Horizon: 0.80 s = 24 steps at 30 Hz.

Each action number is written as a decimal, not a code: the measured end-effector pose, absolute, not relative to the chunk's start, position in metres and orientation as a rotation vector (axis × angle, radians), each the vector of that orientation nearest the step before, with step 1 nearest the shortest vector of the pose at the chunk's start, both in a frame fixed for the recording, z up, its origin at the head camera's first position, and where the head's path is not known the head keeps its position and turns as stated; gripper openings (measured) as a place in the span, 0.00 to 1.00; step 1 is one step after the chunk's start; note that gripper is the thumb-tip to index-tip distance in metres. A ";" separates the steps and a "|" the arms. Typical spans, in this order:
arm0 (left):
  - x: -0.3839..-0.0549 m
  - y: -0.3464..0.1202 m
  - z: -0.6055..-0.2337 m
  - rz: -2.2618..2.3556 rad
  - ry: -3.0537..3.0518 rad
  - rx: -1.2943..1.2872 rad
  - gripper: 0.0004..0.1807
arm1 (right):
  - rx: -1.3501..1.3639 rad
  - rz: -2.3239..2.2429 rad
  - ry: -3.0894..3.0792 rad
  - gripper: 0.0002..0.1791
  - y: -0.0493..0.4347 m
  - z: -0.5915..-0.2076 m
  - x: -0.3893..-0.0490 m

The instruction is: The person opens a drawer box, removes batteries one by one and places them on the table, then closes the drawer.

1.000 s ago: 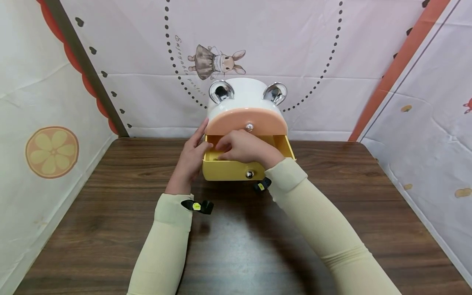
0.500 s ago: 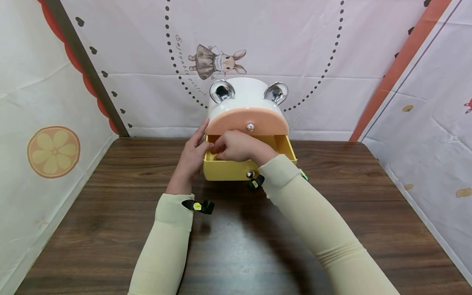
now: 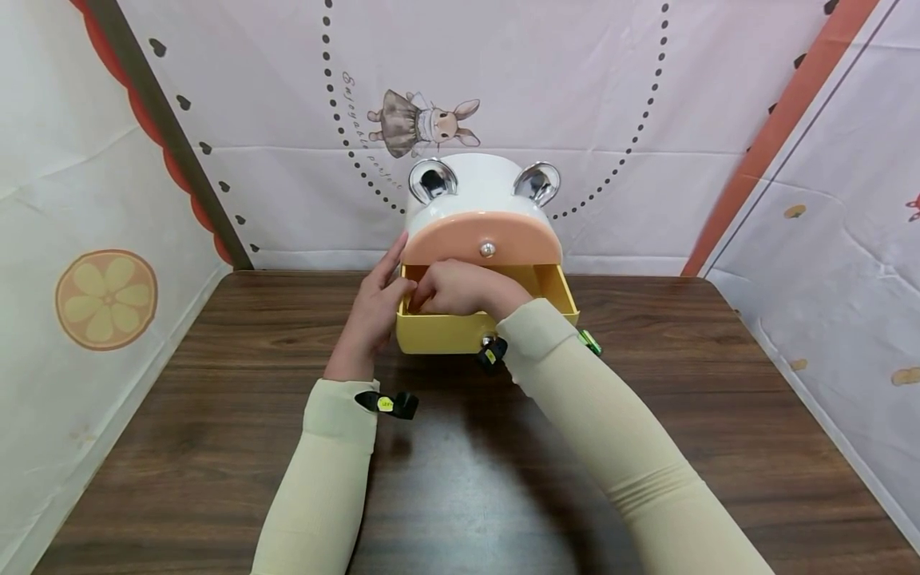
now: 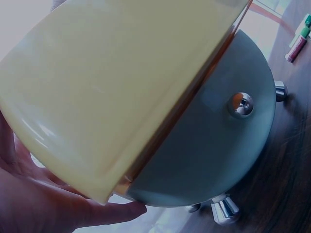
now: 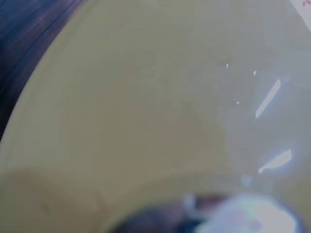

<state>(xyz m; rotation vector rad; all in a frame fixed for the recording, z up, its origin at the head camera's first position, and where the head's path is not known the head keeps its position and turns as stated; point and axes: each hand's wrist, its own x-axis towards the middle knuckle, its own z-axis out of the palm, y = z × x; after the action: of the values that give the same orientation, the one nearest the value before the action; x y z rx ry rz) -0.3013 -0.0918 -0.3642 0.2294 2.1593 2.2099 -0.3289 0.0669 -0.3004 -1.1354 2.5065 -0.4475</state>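
A rounded white cabinet (image 3: 474, 180) with silver ears stands at the back of the table. Its yellow drawer (image 3: 440, 335) is pulled out below a peach front with a silver knob. My left hand (image 3: 368, 319) lies along the drawer's left side, its thumb at the rim and its index finger up against the cabinet. In the left wrist view, fingers (image 4: 112, 213) reach along the side beneath the yellow drawer. My right hand (image 3: 456, 286) dips into the drawer's left part with fingers bent down; their tips are hidden, and I cannot tell whether they hold something.
A grey-green lower drawer front (image 4: 218, 131) with a silver knob (image 4: 241, 104) shows below the yellow one. Small green and pink tubes (image 4: 297, 43) lie on the table beside the cabinet. Printed cloth (image 3: 611, 96) hangs behind the brown table (image 3: 216, 415).
My right hand has moved left and its fingers have gone deeper into the drawer's left corner. A small green item has come into sight beside my right sleeve. My left hand stays put.
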 end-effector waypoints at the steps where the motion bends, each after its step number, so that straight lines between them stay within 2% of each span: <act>1: -0.301 -0.092 -0.364 2.212 2.158 0.231 0.38 | -1.131 -0.435 2.501 0.13 0.067 -0.300 -0.329; 24: -0.301 -0.094 -0.365 2.210 2.150 0.235 0.38 | -0.928 -0.277 2.491 0.10 0.063 -0.300 -0.329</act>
<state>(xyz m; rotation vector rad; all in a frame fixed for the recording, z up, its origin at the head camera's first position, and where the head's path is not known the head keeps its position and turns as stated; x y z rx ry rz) -0.3014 -0.0936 -0.3653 0.2355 2.1500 2.2103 -0.3295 0.0632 -0.2997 -0.9278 2.4906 -0.2773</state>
